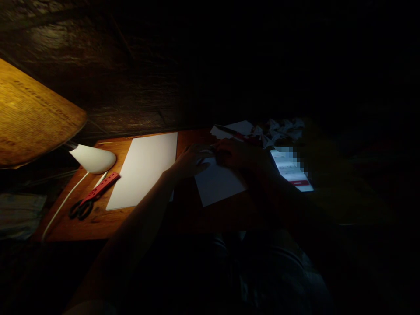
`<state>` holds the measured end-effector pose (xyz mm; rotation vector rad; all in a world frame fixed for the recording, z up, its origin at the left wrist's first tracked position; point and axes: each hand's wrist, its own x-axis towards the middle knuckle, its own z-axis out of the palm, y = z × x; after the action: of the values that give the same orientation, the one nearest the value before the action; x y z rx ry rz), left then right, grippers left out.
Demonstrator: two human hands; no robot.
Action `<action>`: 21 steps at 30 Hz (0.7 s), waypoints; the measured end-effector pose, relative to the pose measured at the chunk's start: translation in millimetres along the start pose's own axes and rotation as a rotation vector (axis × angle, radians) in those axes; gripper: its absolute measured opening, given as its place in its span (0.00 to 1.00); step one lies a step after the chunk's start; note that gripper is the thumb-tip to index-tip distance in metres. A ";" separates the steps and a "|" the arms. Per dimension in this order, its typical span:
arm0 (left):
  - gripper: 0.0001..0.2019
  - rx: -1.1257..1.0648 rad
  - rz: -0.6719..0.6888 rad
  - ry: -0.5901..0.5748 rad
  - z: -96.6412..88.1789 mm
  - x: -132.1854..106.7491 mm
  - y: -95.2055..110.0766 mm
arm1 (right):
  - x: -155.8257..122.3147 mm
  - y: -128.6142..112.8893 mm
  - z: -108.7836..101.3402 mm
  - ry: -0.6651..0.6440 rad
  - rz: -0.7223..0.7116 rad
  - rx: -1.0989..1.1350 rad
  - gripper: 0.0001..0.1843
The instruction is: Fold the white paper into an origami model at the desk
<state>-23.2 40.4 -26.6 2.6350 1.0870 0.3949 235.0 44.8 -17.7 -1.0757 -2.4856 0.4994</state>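
A white sheet of paper [223, 186] lies at a slant on the wooden table in front of me. My left hand [193, 158] is at its upper left edge, fingers bent over the paper and thumb resting lower on it. Close beside it, my right hand [232, 152] is curled over the sheet's upper edge, gripping it. Deep shadow hides most of the right fingers. To the left of my hands is a larger stack of white paper [147, 168], brightly lit.
A lamp with a yellow printed shade [36, 116] and white base [96, 158] stands at left. Scissors with black handles [85, 208] lie by a red punched strip [101, 187]. Folded paper pieces [278, 131] sit at back right, near a lit phone [290, 170].
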 end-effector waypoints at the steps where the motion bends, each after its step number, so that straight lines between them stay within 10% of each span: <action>1: 0.24 0.002 -0.003 -0.002 0.1 -0.4 0.1 | 0.1 0.0 0.1 0.000 0.001 -0.005 0.20; 21: 0.21 0.075 -0.035 -0.024 -3.2 -2.2 10.0 | 0.5 0.4 1.4 -0.006 -0.013 -0.016 0.18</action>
<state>-19.3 32.4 -20.6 2.6744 1.1604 0.3208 234.3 45.2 -19.0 -1.0653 -2.5046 0.4806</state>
